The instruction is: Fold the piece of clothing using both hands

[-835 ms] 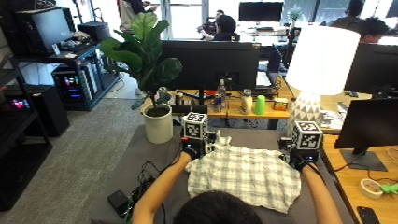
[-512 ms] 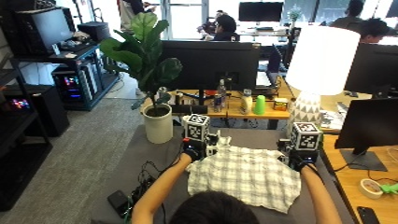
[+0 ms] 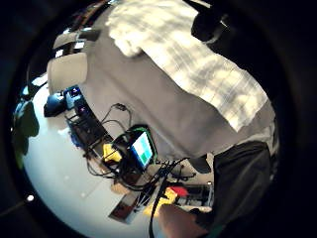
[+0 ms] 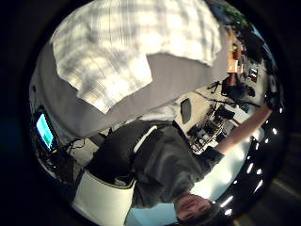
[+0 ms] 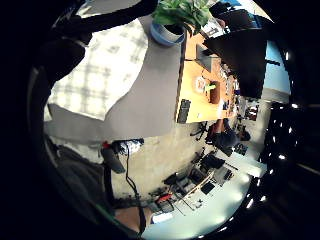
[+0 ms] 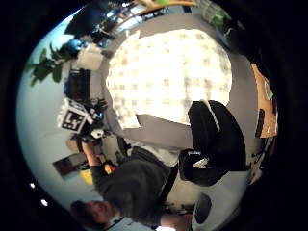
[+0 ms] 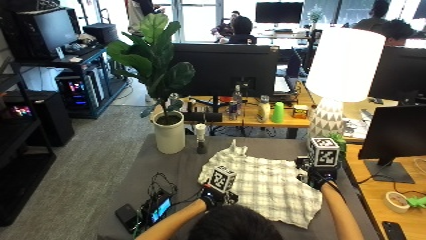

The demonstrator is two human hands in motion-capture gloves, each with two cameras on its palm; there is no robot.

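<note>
Garment: a white-and-grey checked piece of clothing (image 7: 266,184) lies spread on the grey table (image 7: 173,172), in front of the person, its far edge bunched up into a small peak and its near right corner reaching toward the table's near edge.
Garment in palm views: the checked cloth (image 4: 136,42) fills the part of the left thumb side view next to the table's bare grey surface; it also shows in the right thumb side view (image 6: 168,72), laid flat.
Left hand: the left hand (image 7: 214,194) is at the garment's near left edge, over the cloth's border; whether its fingers grip the cloth or are spread I cannot tell.
Right hand: the right hand (image 7: 318,176) is at the garment's right edge, toward the far side; its fingers are hidden, so I cannot tell whether it holds the cloth.
Plant: a white pot with a large-leaved plant (image 7: 166,131) stands at the table's far left corner, well apart from the garment.
Lamp: a white lamp (image 7: 339,75) stands at the far right, beyond the right hand.
Device: a small lit screen with cables (image 7: 160,209) lies on the table left of the left hand.
Monitor: a dark monitor (image 7: 393,140) stands on the wooden desk at the right.
</note>
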